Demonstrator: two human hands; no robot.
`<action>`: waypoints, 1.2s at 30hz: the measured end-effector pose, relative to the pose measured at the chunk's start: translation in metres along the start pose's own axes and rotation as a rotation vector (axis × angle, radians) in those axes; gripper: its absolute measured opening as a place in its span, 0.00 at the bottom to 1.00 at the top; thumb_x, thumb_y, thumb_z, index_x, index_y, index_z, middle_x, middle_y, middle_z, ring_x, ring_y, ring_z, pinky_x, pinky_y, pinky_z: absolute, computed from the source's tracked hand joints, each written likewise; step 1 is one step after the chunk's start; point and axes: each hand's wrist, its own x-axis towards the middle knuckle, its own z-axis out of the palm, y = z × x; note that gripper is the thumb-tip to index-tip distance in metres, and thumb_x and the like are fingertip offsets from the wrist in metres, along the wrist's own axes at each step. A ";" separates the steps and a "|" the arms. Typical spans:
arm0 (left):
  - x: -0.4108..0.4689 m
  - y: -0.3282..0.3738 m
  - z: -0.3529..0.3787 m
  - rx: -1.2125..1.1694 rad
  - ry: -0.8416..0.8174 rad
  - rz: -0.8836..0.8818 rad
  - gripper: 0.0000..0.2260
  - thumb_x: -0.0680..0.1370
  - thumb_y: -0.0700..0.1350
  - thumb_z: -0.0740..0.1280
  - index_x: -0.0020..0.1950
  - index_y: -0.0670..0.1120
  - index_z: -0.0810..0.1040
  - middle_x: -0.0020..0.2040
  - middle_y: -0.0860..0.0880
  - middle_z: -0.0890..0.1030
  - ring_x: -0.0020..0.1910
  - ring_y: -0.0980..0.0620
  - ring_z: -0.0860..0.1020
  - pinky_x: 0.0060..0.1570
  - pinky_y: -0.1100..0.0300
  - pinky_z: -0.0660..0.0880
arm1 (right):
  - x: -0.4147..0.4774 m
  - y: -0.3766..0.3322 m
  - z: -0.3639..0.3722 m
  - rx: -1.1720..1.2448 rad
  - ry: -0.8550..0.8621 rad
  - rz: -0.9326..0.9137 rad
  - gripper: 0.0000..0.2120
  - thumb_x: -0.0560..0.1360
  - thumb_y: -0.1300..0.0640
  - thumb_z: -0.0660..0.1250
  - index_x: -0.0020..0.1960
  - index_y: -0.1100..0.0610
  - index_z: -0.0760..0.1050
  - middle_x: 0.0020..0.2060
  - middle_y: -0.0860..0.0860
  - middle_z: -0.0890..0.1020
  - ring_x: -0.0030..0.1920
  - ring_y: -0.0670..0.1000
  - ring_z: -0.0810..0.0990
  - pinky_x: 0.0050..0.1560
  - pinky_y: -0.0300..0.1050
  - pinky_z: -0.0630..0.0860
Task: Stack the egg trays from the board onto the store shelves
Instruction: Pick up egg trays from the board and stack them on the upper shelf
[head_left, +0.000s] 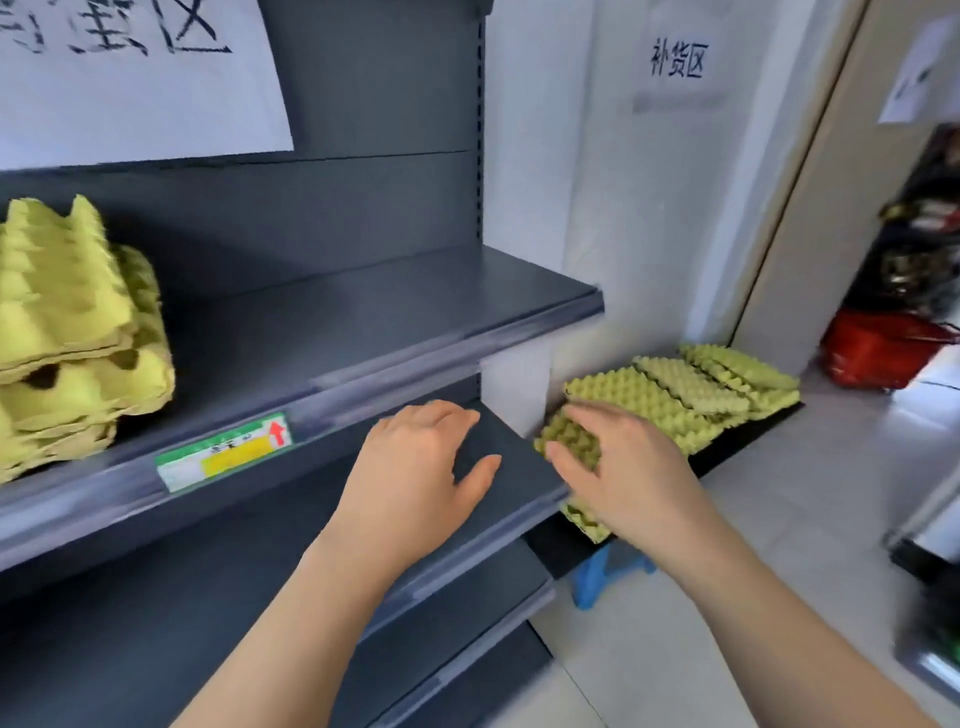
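Right hand (623, 467) spread, fingers slightly bent, over the near tray (569, 441) on the board (550, 551); contact unclear. Left hand (415, 467) loose, holding nothing, over a shelf (519, 467) left of the board. More trays (675, 395) along the board. Stool (605, 577) under it. Stack (72, 338) far left of the board, higher up.

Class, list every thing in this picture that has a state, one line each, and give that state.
Shelf egg trays, stacked unevenly at the left of the upper shelf.
Board egg trays, lying overlapped in a row on the board.
Left-hand grip, open, holding nothing, over the lower shelf.
Right-hand grip, open, spread over the nearest board tray; contact unclear.
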 end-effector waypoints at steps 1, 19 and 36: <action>0.012 0.014 0.016 -0.015 -0.016 0.020 0.21 0.73 0.57 0.63 0.59 0.45 0.80 0.55 0.49 0.82 0.40 0.47 0.80 0.49 0.49 0.77 | 0.001 0.022 -0.001 -0.011 -0.002 0.027 0.18 0.76 0.47 0.64 0.57 0.59 0.78 0.55 0.54 0.81 0.53 0.53 0.78 0.54 0.49 0.74; 0.233 0.186 0.287 -0.126 -0.271 0.075 0.23 0.74 0.62 0.59 0.60 0.49 0.79 0.52 0.52 0.81 0.51 0.48 0.79 0.49 0.53 0.75 | 0.097 0.366 -0.027 -0.082 -0.058 0.366 0.16 0.78 0.49 0.61 0.61 0.56 0.76 0.59 0.51 0.79 0.58 0.51 0.75 0.53 0.46 0.73; 0.492 0.212 0.479 -0.124 -0.460 -0.003 0.22 0.79 0.58 0.60 0.70 0.50 0.71 0.62 0.51 0.76 0.60 0.51 0.74 0.56 0.54 0.72 | 0.309 0.591 0.012 -0.053 -0.164 0.513 0.20 0.80 0.49 0.59 0.69 0.54 0.71 0.66 0.48 0.74 0.65 0.49 0.71 0.61 0.43 0.68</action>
